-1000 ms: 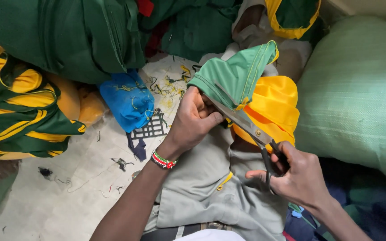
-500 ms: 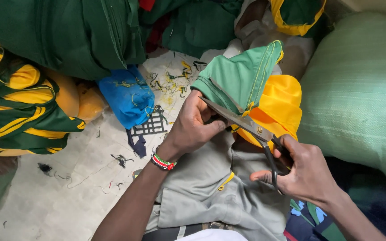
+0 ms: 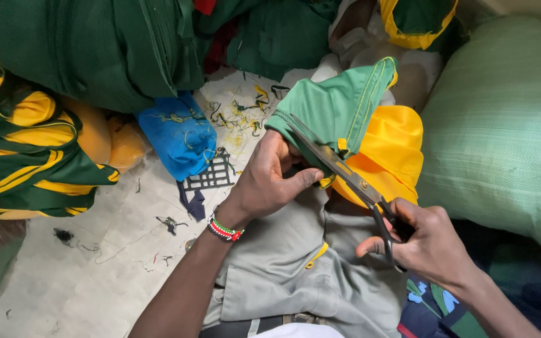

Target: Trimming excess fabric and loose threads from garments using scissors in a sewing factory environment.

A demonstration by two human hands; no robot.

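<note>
My left hand (image 3: 269, 178) grips the near edge of a green and yellow garment (image 3: 339, 112) that rests on my lap, thumb and fingers pinching the folded green cloth. My right hand (image 3: 430, 241) holds a pair of scissors (image 3: 345, 172) by the black handles. The long metal blades point up and left, lying along the green cloth's edge beside my left fingers. The yellow part of the garment (image 3: 389, 156) bulges under the blades. A beaded bracelet (image 3: 223, 230) circles my left wrist.
Green cloth (image 3: 95, 50) is heaped at the back. A green and yellow striped pile (image 3: 26, 163) lies left, a blue bag (image 3: 180, 134) beside it. A pale green sack (image 3: 508, 125) stands right. Thread scraps litter the pale floor (image 3: 82, 269).
The scissors have slid up along the green cloth's edge and my right hand has shifted slightly right. My left hand keeps its grip on the garment.
</note>
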